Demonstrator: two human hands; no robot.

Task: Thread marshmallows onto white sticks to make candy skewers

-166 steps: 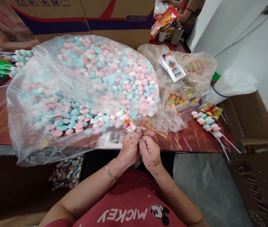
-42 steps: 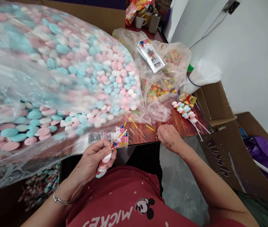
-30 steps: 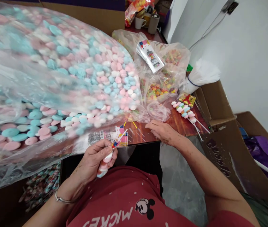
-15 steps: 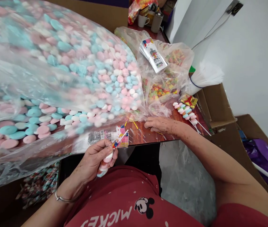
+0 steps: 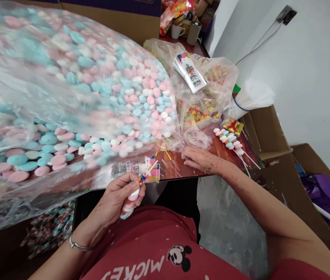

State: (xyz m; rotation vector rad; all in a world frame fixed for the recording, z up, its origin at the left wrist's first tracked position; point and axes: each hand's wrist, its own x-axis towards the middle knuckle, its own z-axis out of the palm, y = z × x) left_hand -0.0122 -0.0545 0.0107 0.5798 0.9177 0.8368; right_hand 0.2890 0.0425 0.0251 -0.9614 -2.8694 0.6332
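In front of my shirt, my left hand [image 5: 128,190] is closed round a wrapped marshmallow skewer [image 5: 127,208], its white stick pointing up and right out of the gathered wrapper. Just beyond it, printed clear wrappers [image 5: 124,169] lie on the table edge. My right hand [image 5: 201,160] rests at the table's front edge with its fingers bent and drawn together; whatever may be between them is hidden. Left of those fingers are yellow twist ties [image 5: 168,155] and several clear strips [image 5: 174,166]. Unwrapped marshmallow skewers [image 5: 228,139] lie right of this hand.
A huge clear bag of pastel marshmallows [image 5: 109,85] fills the left. Behind my right hand sit bags of coloured gummy candy [image 5: 201,111] with a stack of wrappers [image 5: 189,72] on top. Cardboard boxes [image 5: 265,132] stand at right; wrapped candy [image 5: 51,229] lies below left.
My right hand has curled its fingers inward and shifted slightly right at the table edge. The left hand keeps its hold on the skewer. The whole view has shifted a little.
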